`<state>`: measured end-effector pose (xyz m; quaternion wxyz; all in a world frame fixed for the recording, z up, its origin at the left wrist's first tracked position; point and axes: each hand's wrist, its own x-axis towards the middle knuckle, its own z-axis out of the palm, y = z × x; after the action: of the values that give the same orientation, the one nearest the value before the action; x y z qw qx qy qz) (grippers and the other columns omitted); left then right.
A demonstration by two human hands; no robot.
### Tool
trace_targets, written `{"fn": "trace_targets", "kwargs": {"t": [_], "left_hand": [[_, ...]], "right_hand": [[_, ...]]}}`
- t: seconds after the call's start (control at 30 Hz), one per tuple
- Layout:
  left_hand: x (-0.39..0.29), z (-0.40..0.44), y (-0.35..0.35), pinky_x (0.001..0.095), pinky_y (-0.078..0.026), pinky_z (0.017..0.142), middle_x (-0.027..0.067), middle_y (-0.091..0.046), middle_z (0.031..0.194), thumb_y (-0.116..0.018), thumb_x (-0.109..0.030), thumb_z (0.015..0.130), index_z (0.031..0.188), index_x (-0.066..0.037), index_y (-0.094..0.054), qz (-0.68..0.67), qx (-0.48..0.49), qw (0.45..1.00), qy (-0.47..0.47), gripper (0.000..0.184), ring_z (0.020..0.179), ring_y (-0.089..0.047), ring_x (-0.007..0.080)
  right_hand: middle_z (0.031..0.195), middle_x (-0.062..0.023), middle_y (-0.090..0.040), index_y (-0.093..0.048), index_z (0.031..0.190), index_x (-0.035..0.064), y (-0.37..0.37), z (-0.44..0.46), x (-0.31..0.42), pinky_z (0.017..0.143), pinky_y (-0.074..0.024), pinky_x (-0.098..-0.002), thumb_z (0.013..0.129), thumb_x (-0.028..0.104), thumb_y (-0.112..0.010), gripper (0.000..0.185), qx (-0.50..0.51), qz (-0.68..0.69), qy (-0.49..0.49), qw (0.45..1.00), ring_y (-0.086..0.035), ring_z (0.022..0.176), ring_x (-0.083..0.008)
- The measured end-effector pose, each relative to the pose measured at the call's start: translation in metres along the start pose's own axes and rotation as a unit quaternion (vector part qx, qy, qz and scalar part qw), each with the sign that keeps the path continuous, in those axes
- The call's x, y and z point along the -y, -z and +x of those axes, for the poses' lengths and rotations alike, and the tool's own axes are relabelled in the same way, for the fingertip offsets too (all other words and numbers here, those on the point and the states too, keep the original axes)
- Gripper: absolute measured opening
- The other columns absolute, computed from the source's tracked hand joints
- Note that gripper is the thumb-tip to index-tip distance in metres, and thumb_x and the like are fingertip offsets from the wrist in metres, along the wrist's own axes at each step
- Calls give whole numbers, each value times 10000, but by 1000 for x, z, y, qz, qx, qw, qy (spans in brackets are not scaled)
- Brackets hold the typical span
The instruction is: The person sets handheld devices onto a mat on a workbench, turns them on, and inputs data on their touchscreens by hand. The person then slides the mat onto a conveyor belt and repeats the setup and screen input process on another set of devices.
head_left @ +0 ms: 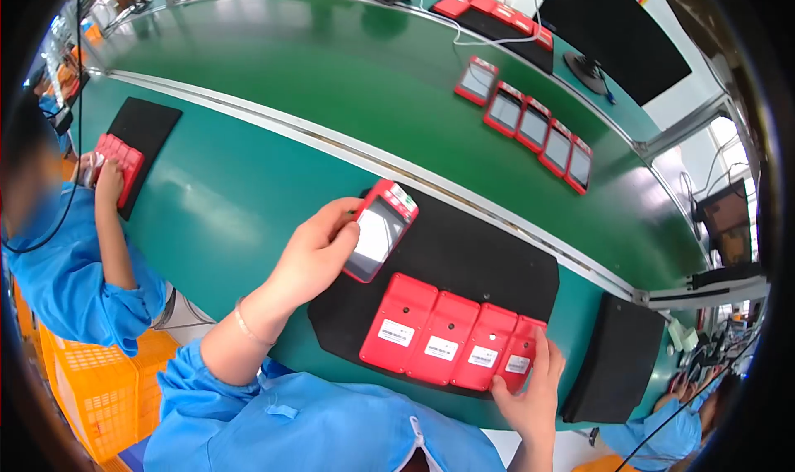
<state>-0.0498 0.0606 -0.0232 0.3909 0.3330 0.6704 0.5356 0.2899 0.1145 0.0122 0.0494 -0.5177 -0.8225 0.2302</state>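
My left hand (319, 248) is closed around the side of a red handheld terminal (382, 230), tilted with its lit screen facing up, above the left part of a black mat (489, 252). Several more red terminals lie side by side on the mat, backs up, each with a white barcode label; the leftmost is a red terminal (401, 306). At the right end of this row, my right hand (537, 389) grips the last terminal (522, 348), thumb on its lower left edge and fingers along its right side.
Several terminals (534, 127) stand screen up on the green raised shelf (331, 66). To the right lies another black mat (617, 360). A co-worker in blue (74, 265) handles red terminals (120, 161) at left. An orange crate (99, 389) is below. A monitor (617, 37) stands behind.
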Motion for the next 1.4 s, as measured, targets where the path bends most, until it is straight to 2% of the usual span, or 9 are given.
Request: {"fn": "trace_targets", "kwargs": {"t": [0.13,0.4,0.6,0.73,0.83,0.93,0.97,1.03,1.4], "left_hand": [[2,-2,-14,353,-448,929,162,-516,1177,-645,-161,886,1296,14,-479,326,-82,929,-155,475,1080,-522,262],[10,-9,-24,436,-398,989,208,-432,1243,-779,-234,742,1367,9,-392,328,-121,923,-160,774,1138,-436,383],[11,-4,-18,455,-401,965,217,-449,1144,-761,-248,718,1345,29,-402,335,-109,919,-179,774,1086,-448,379],[3,15,-30,457,-400,941,205,-463,1099,-745,-223,713,1311,15,-430,324,-125,919,-187,717,1050,-449,378],[1,23,-38,457,-394,944,192,-465,1103,-755,-204,701,1331,-9,-419,335,-120,914,-194,740,1055,-449,376],[9,16,-37,455,-392,949,193,-464,1115,-756,-197,704,1333,-7,-414,345,-143,906,-200,741,1063,-449,373],[11,14,-37,451,-392,953,196,-462,1125,-759,-197,707,1329,1,-411,345,-148,906,-198,739,1066,-448,370],[8,13,-37,450,-394,951,195,-462,1126,-763,-202,706,1326,4,-410,343,-150,907,-192,742,1064,-450,368],[8,16,-38,438,-409,921,181,-488,1087,-772,-190,690,1288,-8,-427,354,-152,901,-199,713,1033,-472,357]], "right_hand": [[1395,-244,-343,-334,1439,61,0,-5,14,1029,-395,-465,648,85,-696,870,-10,-58,-12,998,-375,1275,-416],[1358,-285,-342,-337,1430,27,-5,-5,1,1036,-371,-484,635,116,-682,872,9,-105,34,994,-357,1246,-462],[1121,-178,-549,-461,1388,90,38,15,-7,863,-481,-413,780,116,-736,668,-66,-6,68,995,-553,989,-327],[1303,-218,-538,-374,1408,8,14,90,3,952,-494,-478,902,303,-610,632,51,658,-6,752,-567,1169,-331],[1185,-253,-587,-399,1359,-54,-20,144,33,887,-528,-498,948,243,-474,513,177,760,-31,624,-641,993,-367],[1142,-233,-585,-445,1336,-1,-35,161,34,873,-502,-464,925,245,-508,483,129,488,-69,861,-606,977,-360],[1142,-233,-585,-445,1336,-1,-39,161,40,873,-502,-464,925,245,-508,483,135,490,-69,859,-606,977,-360],[1121,-242,-553,-459,1317,-29,-41,160,56,937,-448,-462,884,304,-595,562,-56,31,160,985,-539,1057,-372],[1042,-234,-489,-407,1324,-59,-62,158,113,802,-499,-445,709,271,-692,754,-83,-122,195,970,-510,975,-370]]}}
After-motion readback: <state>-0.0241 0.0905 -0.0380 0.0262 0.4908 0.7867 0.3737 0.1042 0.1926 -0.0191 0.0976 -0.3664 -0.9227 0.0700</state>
